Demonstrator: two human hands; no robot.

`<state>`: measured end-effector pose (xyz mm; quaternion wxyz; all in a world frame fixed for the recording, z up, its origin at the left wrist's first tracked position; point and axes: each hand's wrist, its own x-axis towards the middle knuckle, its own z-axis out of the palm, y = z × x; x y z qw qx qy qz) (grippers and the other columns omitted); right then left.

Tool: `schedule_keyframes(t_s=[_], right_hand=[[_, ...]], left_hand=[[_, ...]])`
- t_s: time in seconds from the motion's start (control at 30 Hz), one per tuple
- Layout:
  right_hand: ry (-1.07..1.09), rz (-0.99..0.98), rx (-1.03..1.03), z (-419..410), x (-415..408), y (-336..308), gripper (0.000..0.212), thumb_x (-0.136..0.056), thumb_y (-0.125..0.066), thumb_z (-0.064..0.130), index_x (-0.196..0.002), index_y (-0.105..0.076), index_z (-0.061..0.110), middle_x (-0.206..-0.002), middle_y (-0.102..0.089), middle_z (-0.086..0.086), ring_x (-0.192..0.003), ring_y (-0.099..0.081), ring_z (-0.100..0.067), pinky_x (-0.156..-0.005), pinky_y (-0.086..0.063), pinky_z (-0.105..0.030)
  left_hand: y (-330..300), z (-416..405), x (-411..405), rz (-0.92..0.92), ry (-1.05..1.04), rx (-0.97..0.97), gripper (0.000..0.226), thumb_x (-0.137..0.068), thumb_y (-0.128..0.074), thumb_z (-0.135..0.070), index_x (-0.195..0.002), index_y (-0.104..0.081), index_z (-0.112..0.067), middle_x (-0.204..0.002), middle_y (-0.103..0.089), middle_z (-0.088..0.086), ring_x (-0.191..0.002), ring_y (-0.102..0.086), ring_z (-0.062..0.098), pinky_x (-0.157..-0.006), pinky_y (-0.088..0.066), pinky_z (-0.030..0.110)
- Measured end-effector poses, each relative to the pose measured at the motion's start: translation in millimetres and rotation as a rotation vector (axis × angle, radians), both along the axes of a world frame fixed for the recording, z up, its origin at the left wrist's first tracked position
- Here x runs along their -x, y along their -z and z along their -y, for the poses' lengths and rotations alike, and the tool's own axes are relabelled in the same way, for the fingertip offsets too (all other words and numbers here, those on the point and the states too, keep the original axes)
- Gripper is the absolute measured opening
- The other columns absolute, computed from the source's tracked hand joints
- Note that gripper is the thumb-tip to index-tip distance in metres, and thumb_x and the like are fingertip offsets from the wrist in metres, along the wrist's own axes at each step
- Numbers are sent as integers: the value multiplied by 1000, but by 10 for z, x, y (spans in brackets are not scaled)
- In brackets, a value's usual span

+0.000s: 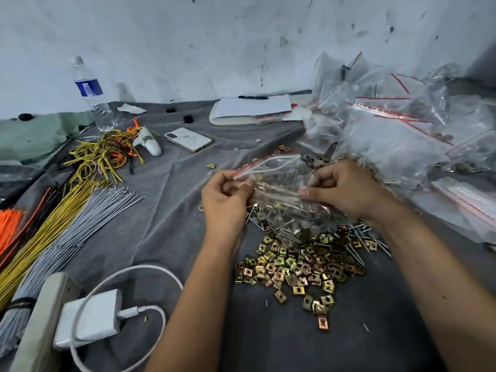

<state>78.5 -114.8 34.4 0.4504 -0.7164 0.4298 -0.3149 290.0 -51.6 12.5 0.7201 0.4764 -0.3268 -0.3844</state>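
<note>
A single wide-angle view, worn on the person's head, looks forward and steeply down across the grey cloth-covered worktop (pixel 171 210) toward the stained white wall (pixel 241 36) that rises behind its far edge. It sits close above the near edge, so the left hand (pixel 225 200) and right hand (pixel 346 189) fill the centre of the frame. The lens bows the far edge, and the worktop's left and right edges run out of frame

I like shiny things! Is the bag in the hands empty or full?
Partly full. Through the clear bag, pinched by the left hand and right hand, many metal fasteners show, piled in its lower part.
</note>
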Motion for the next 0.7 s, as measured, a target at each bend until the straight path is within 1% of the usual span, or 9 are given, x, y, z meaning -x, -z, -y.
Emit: schedule_keyframes(t_s=[0.13,0.17,0.23,0.27,0.3,0.4,0.47,0.57,0.7], right_hand=[[80,175,65,47,-45,10,44,-71,-75,62,-94,-78,24,-91,-79,-3,-83,-76,-21,-71,-61,-28],[107,216,66,88,-67,18,41,-75,-74,59,-93,-79,23,-92,-79,-6,-85,-76,-25,-76,-62,-34],[135,229,75,152,-106,34,16,-86,-77,37,-88,-79,22,-88,-79,-5,-83,-76,-22,-77,-63,-34],[134,228,80,159,-121,44,3,-88,-78,26,-87,-79,23,-86,-79,-3,-81,-76,-19,-75,-63,-31],[132,220,110,159,-133,67,5,-89,-78,21,-87,-78,25,-85,-79,0,-79,-76,-16,-73,-63,-29],[149,126,324,120,-168,155,7,-89,-78,23,-92,-78,30,-83,-77,8,-75,-73,-8,-70,-60,-20],[150,11,503,68,-209,189,11,-88,-79,25,-99,-79,26,-84,-75,13,-76,-71,-3,-70,-57,-19],[98,-22,609,24,-245,200,13,-90,-78,17,-102,-80,18,-86,-75,11,-74,-70,0,-67,-52,-13],[94,-11,612,0,-242,214,11,-89,-78,13,-101,-80,14,-84,-74,9,-74,-71,-2,-65,-51,-11]], left_hand=[[22,63,-36,44,87,0,19,-92,-65,14,-89,-63,-4,-71,-70,5,-64,-67,20,-58,-59,29],[11,82,-42,75,95,-1,17,-92,-66,13,-90,-63,-3,-71,-70,4,-64,-68,18,-58,-59,28],[-11,99,-39,154,69,-19,15,-91,-69,10,-95,-63,-3,-71,-70,-1,-67,-69,17,-63,-61,31],[-12,104,-44,238,19,-26,16,-91,-72,5,-97,-64,-7,-76,-70,-3,-72,-69,15,-66,-61,33],[-15,107,-58,381,-67,-21,19,-90,-76,-4,-100,-63,-13,-85,-70,-5,-80,-68,12,-71,-60,32],[-59,144,-101,952,-281,133,25,-91,-77,-38,-102,-60,-25,-107,-57,-7,-103,-52,9,-91,-46,19],[-91,200,-73,1140,-268,245,30,-89,-75,-48,-97,-66,-22,-111,-54,-3,-109,-44,11,-93,-33,11],[-87,269,-9,1206,-183,293,29,-88,-79,-46,-87,-72,-18,-115,-59,0,-117,-45,16,-96,-30,12],[-17,271,-21,1117,-100,288,23,-88,-80,-42,-88,-70,-21,-111,-63,-7,-113,-51,14,-95,-39,23]])
